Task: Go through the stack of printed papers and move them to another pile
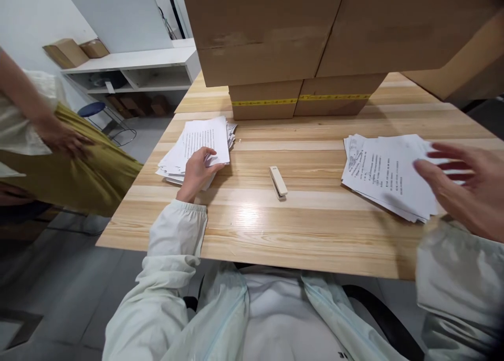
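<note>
While my L hand (198, 174) curls at the corner of the L printed stack (195, 143), pinch or not I can't tell, my R hand (466, 185) has fingers spread over the R printed stack (380, 174); cream stapler (277, 181) lies btwn, prob. for easy reach.

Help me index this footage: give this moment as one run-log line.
left hand: touching left paper stack | right hand: open at right paper stack, contact unclear | stapler: on table, between stacks
</note>
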`<state>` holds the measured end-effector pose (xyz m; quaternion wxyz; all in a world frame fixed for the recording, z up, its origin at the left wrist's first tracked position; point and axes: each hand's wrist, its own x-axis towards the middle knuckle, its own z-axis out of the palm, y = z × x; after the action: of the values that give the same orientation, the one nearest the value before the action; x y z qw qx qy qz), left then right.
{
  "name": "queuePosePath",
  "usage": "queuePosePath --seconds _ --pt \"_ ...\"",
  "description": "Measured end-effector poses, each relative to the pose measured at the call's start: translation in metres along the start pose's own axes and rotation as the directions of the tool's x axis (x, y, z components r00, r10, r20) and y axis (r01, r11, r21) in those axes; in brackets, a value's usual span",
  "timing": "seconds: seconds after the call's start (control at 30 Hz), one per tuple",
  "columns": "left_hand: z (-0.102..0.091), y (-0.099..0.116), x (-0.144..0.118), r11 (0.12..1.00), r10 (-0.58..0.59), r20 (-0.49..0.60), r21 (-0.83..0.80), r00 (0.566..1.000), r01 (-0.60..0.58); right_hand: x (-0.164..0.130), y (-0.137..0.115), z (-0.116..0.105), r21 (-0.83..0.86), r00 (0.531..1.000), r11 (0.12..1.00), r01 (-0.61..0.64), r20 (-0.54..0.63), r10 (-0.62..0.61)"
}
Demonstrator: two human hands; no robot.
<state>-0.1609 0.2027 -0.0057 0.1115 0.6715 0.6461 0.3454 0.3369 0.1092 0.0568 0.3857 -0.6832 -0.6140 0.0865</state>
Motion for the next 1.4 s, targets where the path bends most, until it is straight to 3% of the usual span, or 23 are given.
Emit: queuePosePath --seconds 0.07,0.13,0.23,0.3,0.33,0.43,0.53,0.73,0.9,1.13,1.4 --pt "0.0 -0.002 0.0 1.0 -0.005 -0.001 -0.028 1.0 0.005 0.001 -0.051 0.015 0.03 0.979 0.986 0.163 0.117 -0.166" --pt "0.002 -0.005 0.0 0.998 -0.005 -0.006 -0.059 1.0 0.005 0.009 -0.094 0.043 0.228 0.895 0.936 0.269 0.3 -0.33" --pt "0.004 -0.007 -0.001 0.996 0.004 -0.029 -0.093 1.0 -0.007 0.027 -0.141 0.106 0.464 0.678 0.864 0.195 0.573 -0.461" --pt "0.006 -0.007 -0.003 0.994 0.014 -0.044 -0.105 0.999 -0.018 0.04 -0.161 0.154 0.499 0.59 0.861 0.102 0.666 -0.456" --pt "0.007 -0.007 -0.004 0.994 0.018 -0.05 -0.11 0.999 -0.023 0.045 -0.17 0.177 0.498 0.576 0.866 0.04 0.697 -0.427" --pt "0.007 -0.006 -0.006 0.991 0.03 -0.067 -0.129 0.997 -0.038 0.055 -0.188 0.228 0.473 0.576 0.873 -0.12 0.749 -0.327" --pt "0.006 -0.006 -0.007 0.988 0.025 -0.069 -0.149 0.997 -0.035 0.058 -0.198 0.253 0.476 0.582 0.861 -0.178 0.756 -0.298" --pt "0.008 -0.009 -0.005 0.977 -0.014 -0.132 -0.212 0.991 -0.014 0.056 -0.2 0.261 0.495 0.586 0.858 -0.136 0.739 -0.333" --pt "0.011 -0.009 -0.002 0.971 -0.121 -0.297 -0.234 0.947 0.051 0.055 -0.2 0.274 0.51 0.708 0.822 -0.253 0.677 -0.202" --pt "0.009 0.0 -0.007 0.97 -0.173 -0.414 -0.229 0.894 0.082 0.053 -0.202 0.299 0.551 0.686 0.737 -0.391 0.709 -0.166" --pt "0.01 -0.009 -0.006 0.988 -0.099 -0.331 -0.148 0.938 0.052 0.048 -0.202 0.296 0.603 0.66 0.654 -0.457 0.723 -0.204"
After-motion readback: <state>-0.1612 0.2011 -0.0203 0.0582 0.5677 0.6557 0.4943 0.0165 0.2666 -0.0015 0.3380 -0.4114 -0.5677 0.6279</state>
